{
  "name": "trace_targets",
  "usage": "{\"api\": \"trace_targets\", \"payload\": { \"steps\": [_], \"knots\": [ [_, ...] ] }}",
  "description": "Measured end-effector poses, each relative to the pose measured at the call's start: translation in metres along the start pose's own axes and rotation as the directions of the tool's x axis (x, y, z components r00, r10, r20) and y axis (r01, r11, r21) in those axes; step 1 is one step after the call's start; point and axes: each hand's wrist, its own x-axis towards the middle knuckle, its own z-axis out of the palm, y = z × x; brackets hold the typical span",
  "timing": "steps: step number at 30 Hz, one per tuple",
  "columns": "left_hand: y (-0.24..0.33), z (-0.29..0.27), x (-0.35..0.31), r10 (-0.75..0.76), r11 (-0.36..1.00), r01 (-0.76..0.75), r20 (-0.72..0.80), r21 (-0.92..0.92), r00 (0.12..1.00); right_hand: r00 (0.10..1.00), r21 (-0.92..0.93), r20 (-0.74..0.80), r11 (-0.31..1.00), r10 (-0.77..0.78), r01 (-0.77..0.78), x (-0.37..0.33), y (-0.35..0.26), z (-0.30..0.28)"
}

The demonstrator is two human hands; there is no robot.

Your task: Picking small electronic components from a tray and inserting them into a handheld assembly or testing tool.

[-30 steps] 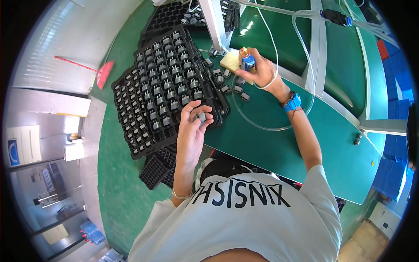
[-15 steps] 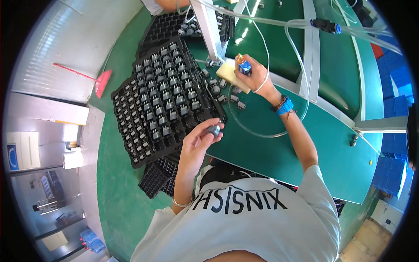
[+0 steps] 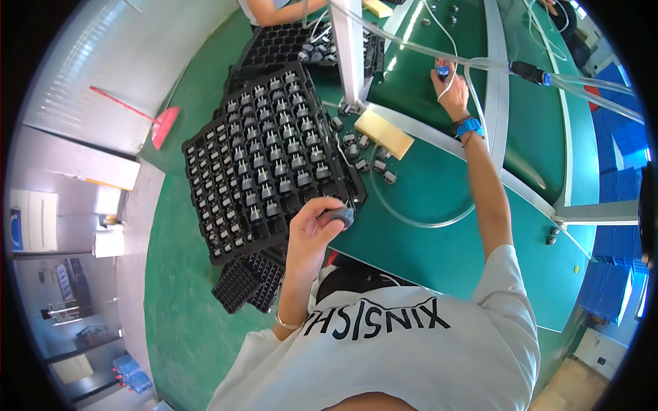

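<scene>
My left hand (image 3: 310,231) pinches a dark grey rounded plug housing (image 3: 342,217) between thumb and fingers, over the tray's near right corner. My right hand (image 3: 454,101) is stretched out over the far green belt. Its fingers are closed round a small blue thing (image 3: 443,71), whose kind I cannot make out. A thin white tube (image 3: 452,51) runs down across that hand. To the left, the large black tray (image 3: 226,255) bears rows of grey plug housings with upright pins (image 3: 277,152) and rows of smaller pale parts (image 3: 216,185).
A yellow sponge block (image 3: 384,133) lies on the green table (image 3: 439,257) beside several small metallic parts (image 3: 362,164). A white frame post (image 3: 348,55) stands behind. Clear hoses (image 3: 473,63) hang across. Another person's arm (image 3: 281,14) is at the far left, by another black tray (image 3: 264,49).
My right hand has moved away from the sponge, out over the belt, with the blue thing in it. My left hand still holds the plug housing, now turned. The view has shifted slightly.
</scene>
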Motion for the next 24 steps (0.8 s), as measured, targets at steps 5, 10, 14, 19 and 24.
{"api": "trace_targets", "payload": {
  "steps": [5, 10, 14, 19, 24],
  "knots": [
    [-0.001, 0.008, 0.01, 0.138, 0.989, -0.138, 0.011, -0.054, 0.99, 0.962, 0.491, 0.051, 0.846, -0.268, 0.209, -0.036, -0.053, -0.031],
    [0.0, 0.014, 0.017, 0.222, 0.975, -0.222, 0.05, 0.012, 0.974, 0.474, 0.445, 0.818, -0.163, -0.325, -0.881, -0.121, -0.153, -0.096],
    [-0.002, 0.019, 0.019, 0.24, 0.969, -0.245, 0.11, 0.036, 0.965, 0.329, 0.355, 0.866, -0.001, -0.377, -0.935, -0.143, -0.171, -0.125],
    [-0.009, 0.023, 0.017, 0.273, 0.956, -0.282, 0.11, 0.086, 0.956, 0.418, 0.454, 0.849, 0.039, -0.324, -0.89, -0.151, -0.174, -0.144],
    [-0.012, 0.031, 0.007, 0.404, 0.879, -0.408, 0.07, 0.245, 0.912, 0.492, 0.526, 0.805, 0.017, -0.333, -0.85, -0.158, -0.18, -0.156]
  ]
}}
